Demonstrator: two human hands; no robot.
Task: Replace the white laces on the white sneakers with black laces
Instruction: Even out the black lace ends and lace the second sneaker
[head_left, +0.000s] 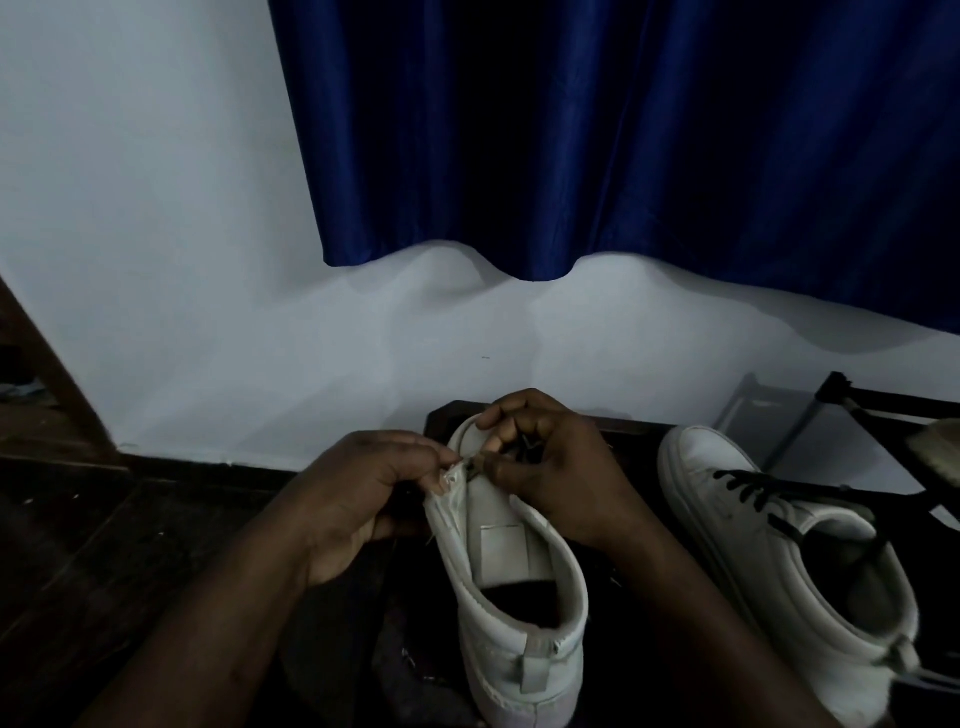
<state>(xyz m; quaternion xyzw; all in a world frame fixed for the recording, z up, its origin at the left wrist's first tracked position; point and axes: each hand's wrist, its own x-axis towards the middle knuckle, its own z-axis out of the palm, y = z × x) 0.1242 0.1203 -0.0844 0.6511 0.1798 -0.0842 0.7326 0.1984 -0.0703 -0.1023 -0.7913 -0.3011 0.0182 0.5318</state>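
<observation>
The white sneaker (519, 566) stood low in the middle, its eyelet edge pinched by the left hand (363, 499), the right hand (556, 467) pinching a black lace (529, 446) there, the second sneaker (727, 499) just right.

Dim indoor light, pale wall (156, 260) brightest, floor (78, 545) near black, soft shadows under curtain (623, 130), wide-angle bending at edges, slight blur

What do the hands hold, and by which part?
The left hand pinches the eyelet edge of the unlaced sneaker near its toe; right hand pinches a black lace near its end.
</observation>
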